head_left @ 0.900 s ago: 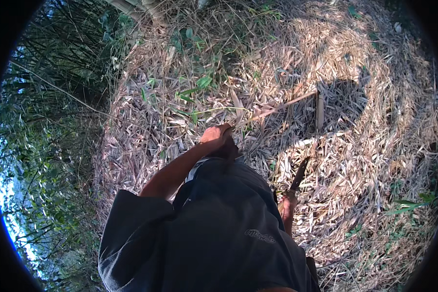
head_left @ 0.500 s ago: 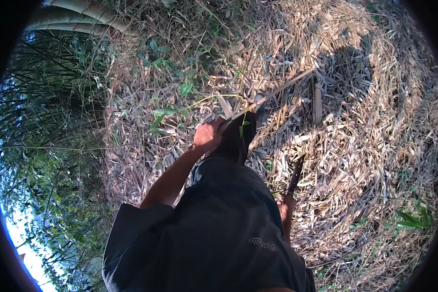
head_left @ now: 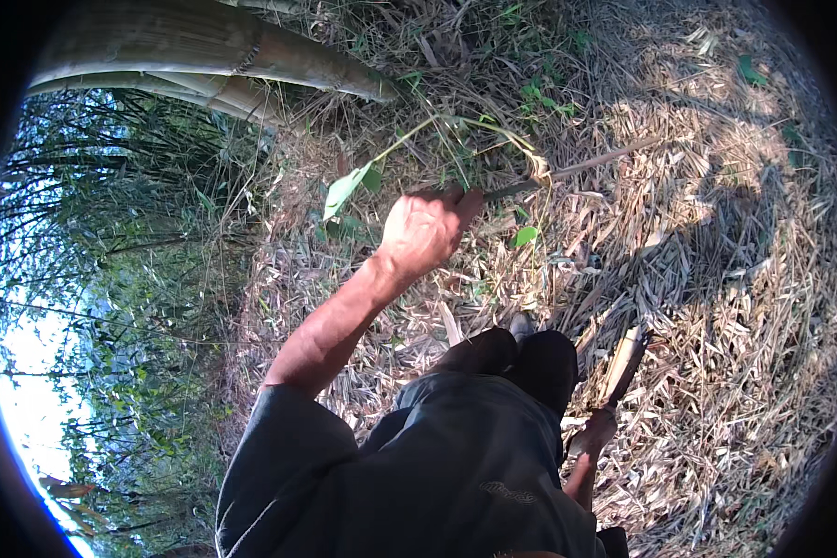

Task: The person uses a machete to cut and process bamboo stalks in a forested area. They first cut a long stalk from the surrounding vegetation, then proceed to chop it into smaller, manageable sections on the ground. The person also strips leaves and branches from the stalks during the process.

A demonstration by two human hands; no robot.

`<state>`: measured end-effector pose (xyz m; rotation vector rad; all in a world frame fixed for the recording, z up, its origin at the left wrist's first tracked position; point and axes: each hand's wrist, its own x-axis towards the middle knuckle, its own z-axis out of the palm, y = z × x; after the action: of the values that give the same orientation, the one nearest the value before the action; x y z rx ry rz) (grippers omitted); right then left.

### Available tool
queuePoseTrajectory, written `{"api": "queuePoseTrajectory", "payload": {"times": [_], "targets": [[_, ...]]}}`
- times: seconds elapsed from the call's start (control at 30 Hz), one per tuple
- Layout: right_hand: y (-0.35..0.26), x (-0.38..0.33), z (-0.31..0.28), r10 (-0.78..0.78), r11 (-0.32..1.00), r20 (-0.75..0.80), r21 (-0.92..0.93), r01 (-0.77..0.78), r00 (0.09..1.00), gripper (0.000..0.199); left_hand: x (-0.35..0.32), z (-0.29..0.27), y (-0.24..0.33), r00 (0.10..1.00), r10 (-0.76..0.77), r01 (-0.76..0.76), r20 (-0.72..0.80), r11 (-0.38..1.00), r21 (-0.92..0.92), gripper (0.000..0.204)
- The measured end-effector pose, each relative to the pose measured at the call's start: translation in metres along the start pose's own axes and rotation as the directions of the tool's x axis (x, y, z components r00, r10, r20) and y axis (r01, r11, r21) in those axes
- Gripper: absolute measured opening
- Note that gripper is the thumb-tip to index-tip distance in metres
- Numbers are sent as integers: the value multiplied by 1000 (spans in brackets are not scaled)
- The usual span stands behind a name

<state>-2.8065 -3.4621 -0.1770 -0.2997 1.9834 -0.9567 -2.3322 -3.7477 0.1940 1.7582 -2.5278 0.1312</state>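
Observation:
My left hand is closed round one end of a thin stick, held out ahead of my body and slanting away to the right. A green vine loops over the stick, with a broad leaf hanging left of my hand and a pale tangle partway along. Low at my right side, my right hand grips a long dark tool that looks like a machete, its blade pointing forward and right. Beside the blade shows a pale strip of dry bamboo.
Thick bamboo culms lean in from the upper left, close ahead of my left hand. Dry leaf litter covers the ground. Dense green foliage lines the left. My shoes stand on the litter.
My left hand has risen forward with the stick and vine. My right hand and the tool have shifted slightly right. The bamboo culms are now nearer.

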Motion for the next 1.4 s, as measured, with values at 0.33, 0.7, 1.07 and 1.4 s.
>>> {"api": "queuePoseTrajectory", "payload": {"times": [0.33,0.7,1.07,1.4], "targets": [[-387,70,238,-599,799,266,149,582,755,9,145,-183,-116,976,-188,213,-111,705,677,20],[-665,10,492,-542,473,792,564,677,-281,15,159,-269,-133,620,-783,294,-43,181,938,4],[-747,-156,579,-172,260,702,709,655,-692,27,202,-279,-157,324,-943,309,83,188,932,24],[-767,-227,601,-174,245,657,750,614,-733,28,164,-275,-170,434,-901,350,21,189,917,15]]}}
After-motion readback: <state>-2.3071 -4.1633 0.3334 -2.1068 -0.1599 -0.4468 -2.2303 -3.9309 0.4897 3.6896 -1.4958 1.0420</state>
